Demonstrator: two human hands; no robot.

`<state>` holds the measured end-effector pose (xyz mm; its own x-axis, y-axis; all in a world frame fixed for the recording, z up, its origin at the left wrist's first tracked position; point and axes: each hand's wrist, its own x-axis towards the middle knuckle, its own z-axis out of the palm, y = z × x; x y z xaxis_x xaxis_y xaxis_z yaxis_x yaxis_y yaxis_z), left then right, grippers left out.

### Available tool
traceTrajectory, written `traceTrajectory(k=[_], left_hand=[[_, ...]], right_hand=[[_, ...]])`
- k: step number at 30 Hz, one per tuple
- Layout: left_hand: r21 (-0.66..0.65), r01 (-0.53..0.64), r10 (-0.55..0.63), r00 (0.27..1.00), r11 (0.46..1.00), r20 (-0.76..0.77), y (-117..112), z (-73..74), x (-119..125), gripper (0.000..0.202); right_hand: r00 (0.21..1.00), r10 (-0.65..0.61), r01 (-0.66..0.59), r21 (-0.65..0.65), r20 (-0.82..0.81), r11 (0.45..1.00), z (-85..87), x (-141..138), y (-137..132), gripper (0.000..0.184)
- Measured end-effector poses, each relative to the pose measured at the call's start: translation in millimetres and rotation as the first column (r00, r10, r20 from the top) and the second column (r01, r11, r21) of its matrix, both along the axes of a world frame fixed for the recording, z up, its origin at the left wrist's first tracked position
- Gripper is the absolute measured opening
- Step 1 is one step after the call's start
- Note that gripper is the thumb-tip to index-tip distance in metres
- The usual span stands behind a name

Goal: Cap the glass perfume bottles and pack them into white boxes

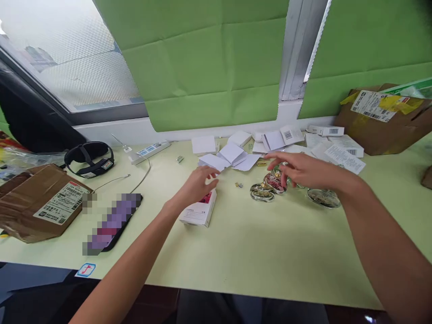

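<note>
The white box [198, 216] lies beneath the left hand [197, 184], thumb and forefinger apart, while right of the box the right hand [300, 169], fingers parted, hovers over glass bottles [262, 193], probably clustered for reach.

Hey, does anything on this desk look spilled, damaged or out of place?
Nothing looks spilled around the clear oval glass bottles. The brown cardboard box at the far left looks creased and misshapen, and oddly, a blocky mosaic covers the dark-edged rectangular phone, hiding its screen.
</note>
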<state>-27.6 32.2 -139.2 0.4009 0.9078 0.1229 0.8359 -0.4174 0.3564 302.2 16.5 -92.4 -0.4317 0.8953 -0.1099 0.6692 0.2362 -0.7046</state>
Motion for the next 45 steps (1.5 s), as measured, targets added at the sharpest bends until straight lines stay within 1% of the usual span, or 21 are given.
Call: traceTrajectory(k=[1,3,5,7,9,11,15,19,20,22,25,26,28,30,33,35,38,41,43,45], left_hand=[[-0.02,0.059,-0.06,0.996,0.998,-0.06,2.3,-1.0,12.4,0.033],[-0.046,0.112,-0.118,0.981,0.993,-0.154,8.8,-6.9,32.9,0.034],[-0.048,0.118,-0.125,0.976,0.992,-0.18,16.3,-16.0,46.2,0.034],[-0.043,0.114,-0.12,0.976,0.993,-0.179,22.0,-25.4,53.3,0.029],[-0.037,0.118,-0.123,0.977,0.992,-0.172,24.2,-33.1,56.8,0.024],[-0.025,0.127,-0.129,0.979,0.992,-0.154,23.3,-38.6,58.7,0.02],[-0.001,0.142,-0.141,0.984,0.99,-0.106,20.1,-44.5,58.7,0.019],[0.02,0.125,-0.124,0.991,0.992,-0.057,18.0,-42.3,55.1,0.021],[0.03,0.116,-0.115,0.993,0.993,-0.027,16.5,-40.1,54.4,0.023],[0.059,0.097,-0.103,0.991,0.993,0.091,11.8,-34.5,54.3,0.026],[0.136,0.058,-0.101,0.937,0.989,0.333,3.0,-26.8,56.9,0.026],[0.165,0.047,-0.109,0.915,0.985,0.389,0.3,-25.5,58.2,0.026],[0.23,0.035,-0.14,0.877,0.973,0.46,-3.9,-24.9,61.3,0.027],[0.289,0.051,-0.195,0.846,0.956,0.496,-7.2,-26.2,64.7,0.028],[0.328,0.11,-0.276,0.81,0.938,0.517,-12.6,-27.5,69.8,0.031],[0.336,0.148,-0.311,0.802,0.93,0.51,-16.8,-26.7,72.4,0.035],[0.384,0.195,-0.371,0.805,0.903,0.463,-21.8,-25.1,74.6,0.043],[0.466,0.24,-0.441,0.807,0.852,0.392,-24.1,-25.9,75.5,0.049],[0.508,0.26,-0.468,0.816,0.821,0.339,-25.0,-27.7,76.1,0.051],[0.521,0.273,-0.474,0.826,0.809,0.303,-26.1,-29.8,76.9,0.052]], right_hand=[[1.0,0.006,-0.007,-0.048,-0.024,0.999,-6.6,-0.4,-4.8,0.054],[0.999,0.026,-0.03,-0.115,-0.043,0.993,-18.1,-2.6,-13.9,0.064],[0.999,0.041,-0.045,-0.134,-0.034,0.99,-27.6,-6.1,-20.1,0.075],[0.999,0.043,-0.044,-0.122,-0.009,0.992,-36.0,-9.5,-22.3,0.081],[0.999,0.032,-0.03,-0.097,0.018,0.995,-44.0,-12.2,-20.8,0.08],[0.999,0.021,-0.018,-0.079,0.04,0.997,-51.5,-14.6,-17.5,0.074],[1.0,0.02,-0.02,-0.05,0.007,0.999,-62.1,-22.2,-12.5,0.065],[0.997,0.071,-0.071,0.026,-0.029,0.997,-68.6,-36.4,-15.2,0.063],[0.997,0.062,-0.061,0.043,-0.037,0.997,-70.4,-40.0,-16.7,0.063],[0.998,0.037,-0.033,0.064,-0.058,0.997,-74.0,-45.5,-19.9,0.062],[0.992,0.038,-0.03,0.063,-0.121,0.998,-76.0,-46.5,-23.5,0.065],[0.989,0.037,-0.028,0.058,-0.146,0.998,-75.3,-45.1,-24.0,0.066],[0.979,0.0,0.012,0.057,-0.206,0.998,-72.3,-40.8,-24.2,0.062],[0.951,-0.085,0.113,0.079,-0.298,0.99,-69.2,-37.2,-23.9,0.05],[0.857,-0.214,0.294,0.104,-0.469,0.95,-66.9,-37.0,-24.9,0.034],[0.811,-0.245,0.345,0.096,-0.532,0.934,-66.8,-39.8,-26.8,0.03],[0.796,-0.231,0.322,0.068,-0.559,0.944,-67.3,-44.7,-29.5,0.029],[0.793,-0.194,0.251,0.02,-0.577,0.968,-68.7,-48.1,-30.5,0.029],[0.783,-0.158,0.198,0.0,-0.601,0.98,-70.3,-49.9,-30.4,0.029],[0.769,-0.131,0.154,-0.018,-0.626,0.988,-71.8,-51.4,-30.1,0.029]])
